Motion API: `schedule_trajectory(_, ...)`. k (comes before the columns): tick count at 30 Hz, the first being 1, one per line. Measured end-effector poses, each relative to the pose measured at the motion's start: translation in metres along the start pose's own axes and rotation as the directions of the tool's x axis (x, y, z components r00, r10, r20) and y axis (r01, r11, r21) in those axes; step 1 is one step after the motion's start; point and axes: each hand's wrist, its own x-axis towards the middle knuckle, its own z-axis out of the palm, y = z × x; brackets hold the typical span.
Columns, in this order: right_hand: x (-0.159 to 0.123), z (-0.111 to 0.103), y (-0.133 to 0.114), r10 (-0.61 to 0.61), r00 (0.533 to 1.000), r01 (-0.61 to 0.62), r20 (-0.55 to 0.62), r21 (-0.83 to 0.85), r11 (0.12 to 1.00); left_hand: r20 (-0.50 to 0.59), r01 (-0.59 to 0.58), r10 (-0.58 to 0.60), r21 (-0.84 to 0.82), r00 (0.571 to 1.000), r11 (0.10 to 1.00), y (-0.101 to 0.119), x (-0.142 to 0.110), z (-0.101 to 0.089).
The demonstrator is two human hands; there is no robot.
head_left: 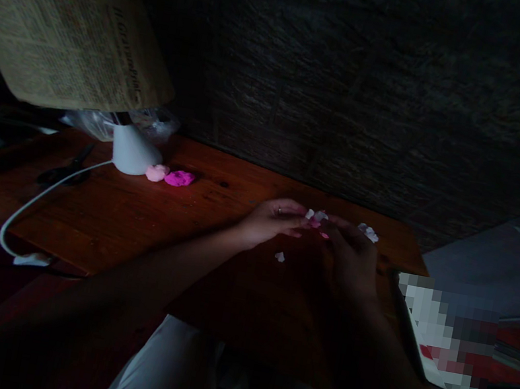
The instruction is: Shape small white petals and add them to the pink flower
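My left hand [269, 220] and my right hand [349, 254] meet over the middle of a dark wooden table [144, 221]. Together their fingertips pinch a small pale pink and white clay piece [316, 218]. More small white bits [368, 232] lie just beyond my right hand, and one white crumb [280, 257] lies on the table below my left hand. Further left, a pale pink lump [157, 172] and a bright magenta lump [179, 178] rest side by side.
A white lamp base [133, 151] with a white cable [31, 208] stands at the back left, under a hanging newspaper sheet [65, 13]. Black scissors [65, 170] lie left of it. A dark textured wall [360, 85] rises behind. A blurred flat object [441, 334] lies at the right edge.
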Motion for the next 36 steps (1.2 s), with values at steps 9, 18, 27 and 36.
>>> schedule_trajectory(9, 0.0007, 0.0021, 0.0065, 0.027, 1.0, -0.027, 0.001, 0.045, 0.999, -0.046, 0.005, -0.003, 0.055, 0.999, 0.998, -0.0022, -0.0003, -0.0002)
schedule_trajectory(18, 0.0014, 0.0021, 0.0072, 0.038, 0.999, -0.038, 0.028, 0.012, 0.999, -0.045, -0.04, 0.041, 0.016, 0.998, 0.999, -0.0018, -0.0006, 0.0019)
schedule_trajectory(27, -0.0003, 0.0036, 0.0041, 0.028, 0.999, -0.028, 0.022, -0.012, 1.0, -0.073, -0.043, 0.039, -0.053, 0.997, 0.998, -0.0006, -0.0008, 0.0044)
schedule_trajectory(36, 0.0008, 0.0025, 0.007, 0.052, 0.998, -0.053, 0.022, 0.047, 0.997, -0.061, -0.049, 0.045, -0.071, 0.997, 0.996, -0.0029, 0.0002, 0.0034)
